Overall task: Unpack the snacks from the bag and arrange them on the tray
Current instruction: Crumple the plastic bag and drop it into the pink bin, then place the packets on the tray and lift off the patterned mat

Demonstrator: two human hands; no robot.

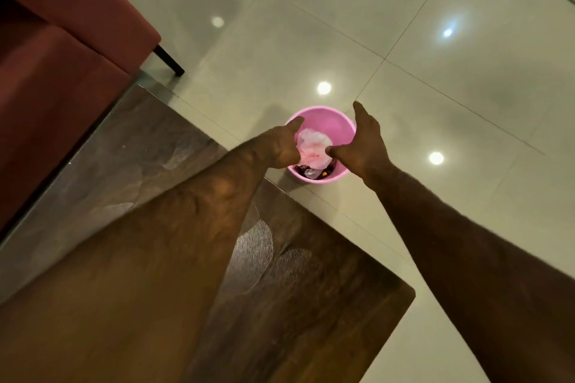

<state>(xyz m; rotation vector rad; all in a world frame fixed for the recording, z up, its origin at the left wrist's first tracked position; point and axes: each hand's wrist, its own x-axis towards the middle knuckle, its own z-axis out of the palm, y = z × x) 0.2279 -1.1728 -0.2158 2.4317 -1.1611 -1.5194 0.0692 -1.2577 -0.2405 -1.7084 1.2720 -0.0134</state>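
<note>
Head view, looking down past the corner of a dark wooden counter (pixel 311 305) onto a pale tiled floor (pixel 404 25). Both bare forearms extended over a pink bin (pixel 323 116) standing on the floor just beyond the counter edge. Left hand (pixel 284 146) curled, fingers closed on one side of a crumpled, translucent white plastic bag (pixel 312 148) with faint red print. Right hand (pixel 364 143) partly open, thumb pressed against the opposite side of the bag, remaining fingers spread and pointing away over the bin rim; firm grip on that side not determinable. Bag held between the two hands directly above the bin opening. Dark wrappers and a clear scrap (pixel 312 172) visible inside the bin beneath the bag. Red upholstered sofa (pixel 62 40) with a black leg at upper left, beside the counter. Ceiling lights reflected as bright spots on the tiles. Tray and snacks outside the field of view.
</note>
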